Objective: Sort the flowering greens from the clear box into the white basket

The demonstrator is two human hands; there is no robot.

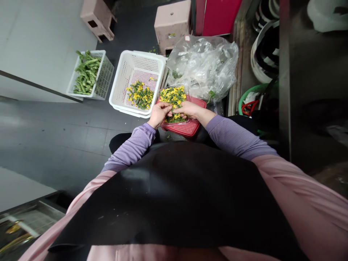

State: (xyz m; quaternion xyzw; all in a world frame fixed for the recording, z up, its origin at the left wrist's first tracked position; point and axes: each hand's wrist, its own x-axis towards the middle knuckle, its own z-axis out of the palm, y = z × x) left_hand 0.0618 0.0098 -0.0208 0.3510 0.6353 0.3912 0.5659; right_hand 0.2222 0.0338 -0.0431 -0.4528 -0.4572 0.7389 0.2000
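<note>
The grey floor (pixel 89 134) carries two pink stools, one (pixel 98 18) near the wall (pixel 46 36) and one (pixel 173 18) farther right, plus a white basket (pixel 106 81) filled with green stems (pixel 88 72). A few leaf scraps (pixel 168 137) lie on it too. A red stool (pixel 183 128) bears a clear tray (pixel 176 124) of yellow-flowered greens (pixel 174 95). What the bigger white basket (pixel 115 85) rests on is hidden.

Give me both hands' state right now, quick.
Left hand: fingers curled over the yellow-flowered vegetables; can't tell whether it's holding any.
Right hand: fingers bent over the same vegetables; grip can't be told either.
</note>
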